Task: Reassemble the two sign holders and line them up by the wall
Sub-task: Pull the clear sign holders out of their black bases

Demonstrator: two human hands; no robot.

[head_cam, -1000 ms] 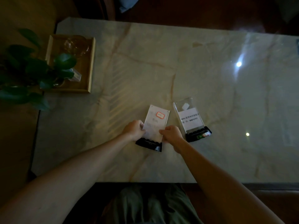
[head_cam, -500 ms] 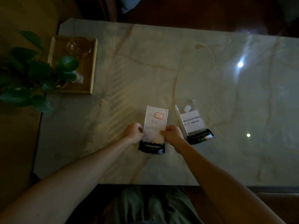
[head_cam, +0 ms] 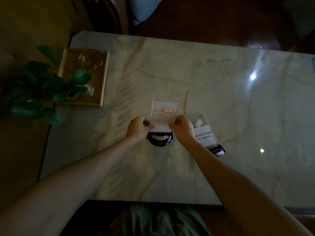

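Head view: at frame center, the left hand (head_cam: 137, 128) and right hand (head_cam: 183, 129) pinch the side edges of a clear sign panel (head_cam: 164, 113) above its black base (head_cam: 159, 139) on the marble table (head_cam: 221, 108). Seating it likely needs even, straight pressure. A second sign holder (head_cam: 205, 133) stands just right.

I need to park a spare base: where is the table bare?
Bare: the marble table right of the WiFi sign holder, and between wooden tray and red-stamp sign holder. Crowded: around both hands, left hand, right hand.
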